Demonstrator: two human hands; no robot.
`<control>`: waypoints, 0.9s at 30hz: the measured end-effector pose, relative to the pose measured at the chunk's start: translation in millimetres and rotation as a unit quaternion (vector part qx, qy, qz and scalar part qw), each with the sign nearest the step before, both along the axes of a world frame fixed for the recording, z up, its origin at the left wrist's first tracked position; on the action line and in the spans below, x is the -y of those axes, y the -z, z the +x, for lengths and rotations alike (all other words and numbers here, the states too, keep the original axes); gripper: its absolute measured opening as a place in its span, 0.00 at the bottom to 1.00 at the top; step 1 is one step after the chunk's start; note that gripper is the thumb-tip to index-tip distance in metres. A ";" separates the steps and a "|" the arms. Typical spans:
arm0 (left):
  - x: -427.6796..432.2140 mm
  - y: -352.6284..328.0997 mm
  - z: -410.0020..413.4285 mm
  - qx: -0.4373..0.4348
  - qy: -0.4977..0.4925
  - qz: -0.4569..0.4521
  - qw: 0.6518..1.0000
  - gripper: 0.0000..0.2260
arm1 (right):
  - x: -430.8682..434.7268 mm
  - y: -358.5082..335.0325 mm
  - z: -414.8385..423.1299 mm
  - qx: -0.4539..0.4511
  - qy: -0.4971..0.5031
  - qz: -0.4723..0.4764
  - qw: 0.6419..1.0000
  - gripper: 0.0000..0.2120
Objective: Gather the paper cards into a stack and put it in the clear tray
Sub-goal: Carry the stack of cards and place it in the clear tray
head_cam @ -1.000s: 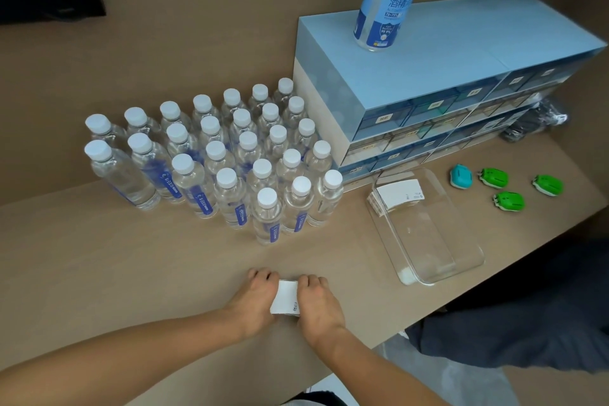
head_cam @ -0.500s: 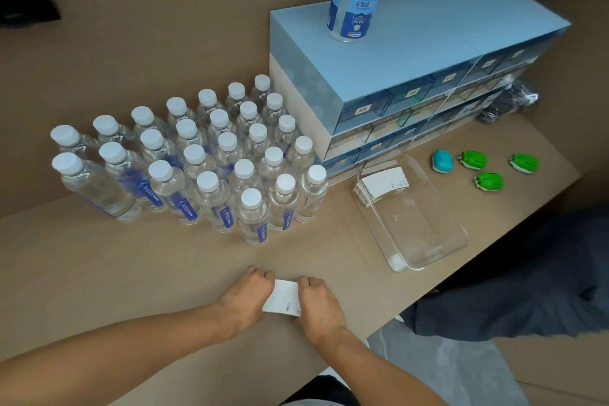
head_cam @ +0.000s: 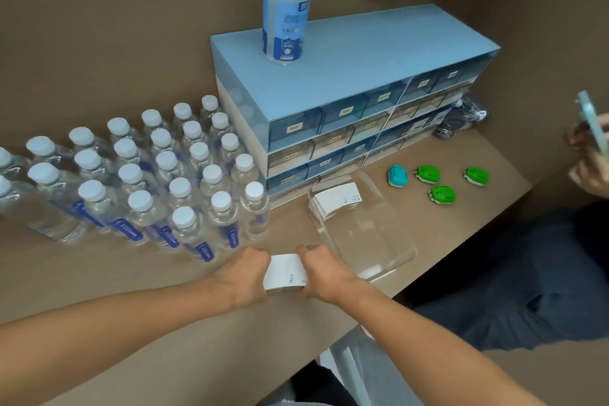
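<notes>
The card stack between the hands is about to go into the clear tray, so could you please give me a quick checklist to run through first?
1. Card stack held on both sides by left hand and right hand: ok.
2. Edges squared: cannot tell, fingers cover both ends.
3. Clear tray within reach, just right of the right hand: ok.
4. Free room in tray: ok, earlier cards sit at its far end only.
5. Water bottles clear of the path: ok, they stand left of it.

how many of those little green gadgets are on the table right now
3: green gadgets on the table, right of the teal one: nearest it, farthest right, and one closer to the edge.
</notes>
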State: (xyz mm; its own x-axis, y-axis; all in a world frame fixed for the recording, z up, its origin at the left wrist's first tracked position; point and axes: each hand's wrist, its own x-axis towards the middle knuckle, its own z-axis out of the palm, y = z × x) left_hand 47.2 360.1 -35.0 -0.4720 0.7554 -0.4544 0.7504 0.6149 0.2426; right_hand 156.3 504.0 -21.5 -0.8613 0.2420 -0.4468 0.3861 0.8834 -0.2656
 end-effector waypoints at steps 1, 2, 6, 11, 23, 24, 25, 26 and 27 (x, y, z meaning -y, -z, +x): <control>-12.4 -7.1 0.9 -0.003 -0.002 0.007 1.000 0.18 | -15.4 -6.5 -0.3 -0.002 -0.008 0.010 1.000 0.23; -25.4 -13.6 1.9 -0.006 -0.003 0.015 1.000 0.18 | -31.1 -12.5 -0.8 -0.004 -0.016 0.020 1.000 0.23; -79.9 -35.3 5.4 -0.032 -0.004 0.024 0.999 0.19 | -92.7 -29.0 -1.9 -0.021 -0.039 0.017 0.999 0.26; -144.0 -46.7 14.4 -0.045 -0.036 0.030 0.998 0.22 | -164.1 -34.7 -4.3 -0.036 -0.067 -0.006 0.997 0.27; -200.2 -8.0 33.8 0.028 -0.097 -0.003 0.995 0.22 | -218.0 10.0 -2.0 0.025 -0.083 -0.036 0.996 0.25; -200.0 -5.7 33.4 0.028 -0.097 -0.006 0.995 0.22 | -217.6 14.1 -1.8 0.024 -0.083 -0.035 0.996 0.24; -199.9 -3.2 33.3 0.026 -0.096 -0.011 0.995 0.22 | -217.2 18.0 -2.1 0.023 -0.085 -0.033 0.996 0.24; -199.7 0.0 33.6 0.024 -0.096 -0.015 0.995 0.23 | -217.0 21.5 -2.5 0.024 -0.089 -0.031 0.995 0.23; -199.7 3.4 34.4 0.021 -0.096 -0.020 0.995 0.22 | -217.2 24.8 -3.5 0.026 -0.094 -0.027 0.995 0.23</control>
State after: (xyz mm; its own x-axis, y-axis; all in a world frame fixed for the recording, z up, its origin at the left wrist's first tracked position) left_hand 81.6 559.9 -38.4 -0.5861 0.6336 -0.5050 0.6070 0.7562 0.2443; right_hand 152.8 721.2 -46.3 -0.8645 0.0538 -0.4998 0.2307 0.9258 -0.2994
